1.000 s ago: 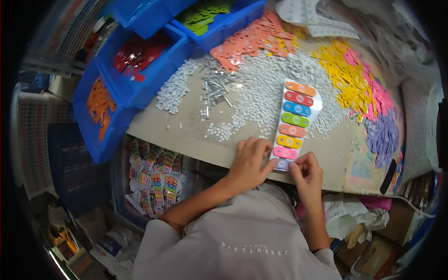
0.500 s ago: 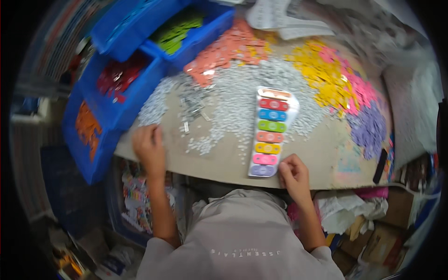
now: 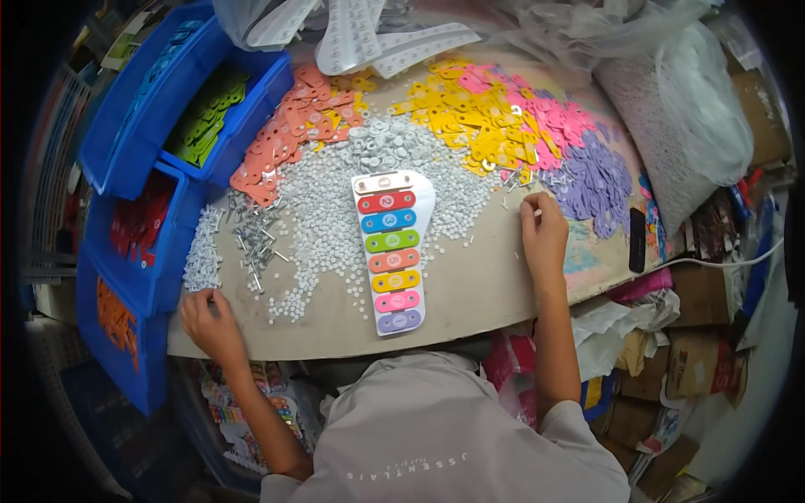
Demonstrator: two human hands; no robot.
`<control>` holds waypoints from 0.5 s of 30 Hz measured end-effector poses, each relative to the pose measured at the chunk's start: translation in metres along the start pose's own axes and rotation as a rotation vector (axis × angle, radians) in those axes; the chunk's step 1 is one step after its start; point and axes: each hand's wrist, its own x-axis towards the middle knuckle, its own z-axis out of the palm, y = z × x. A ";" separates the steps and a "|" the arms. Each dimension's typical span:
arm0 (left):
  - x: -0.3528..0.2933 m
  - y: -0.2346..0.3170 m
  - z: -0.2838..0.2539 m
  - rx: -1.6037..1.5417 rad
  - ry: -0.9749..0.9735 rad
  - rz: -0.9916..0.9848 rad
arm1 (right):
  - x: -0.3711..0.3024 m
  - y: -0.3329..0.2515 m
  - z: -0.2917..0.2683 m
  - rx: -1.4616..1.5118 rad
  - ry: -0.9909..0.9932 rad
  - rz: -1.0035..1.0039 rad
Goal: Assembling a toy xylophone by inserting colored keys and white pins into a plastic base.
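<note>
The toy xylophone (image 3: 391,242) is lying flat near the middle of the table (image 3: 470,289), with its narrow end pointing to about 6 o'clock. Its bars are running in a line: a pale one at the top, then red, blue, green, salmon, yellow, pink and purple. Both hands are staying off it.

The clock here is having the xylophone at its middle. The left hand (image 3: 211,325) is resting at 8 o'clock, at the near end of a heap of white pins (image 3: 202,251). Its fingers are curling loosely, part way open; I cannot tell if they are holding a pin. The right hand (image 3: 545,228) is hanging at 3 o'clock, near some small loose pins (image 3: 526,177). Its fingers are bending in close to the thumb, and I cannot tell if anything is between them.

Little white caps (image 3: 329,228) are lying around the xylophone. Silver pins (image 3: 254,239) are sitting at 9 o'clock. Salmon bars (image 3: 289,126) are piling up at 11, yellow bars (image 3: 474,121) at 1, and purple bars (image 3: 597,186) at 2. A blue bin (image 3: 159,334) with orange bars (image 3: 117,323) is standing past the left hand.
</note>
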 end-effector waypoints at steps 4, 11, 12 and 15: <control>-0.001 0.008 -0.003 -0.273 0.059 -0.141 | 0.024 0.026 -0.015 -0.098 0.055 -0.003; -0.019 0.065 -0.020 -0.936 -0.097 -0.279 | 0.052 0.047 -0.021 -0.182 0.114 -0.067; -0.022 0.074 -0.018 -0.934 -0.094 -0.282 | 0.055 0.050 -0.017 -0.226 0.100 -0.149; -0.025 0.094 -0.013 -1.116 -0.275 -0.328 | 0.058 0.051 -0.007 -0.259 0.058 -0.228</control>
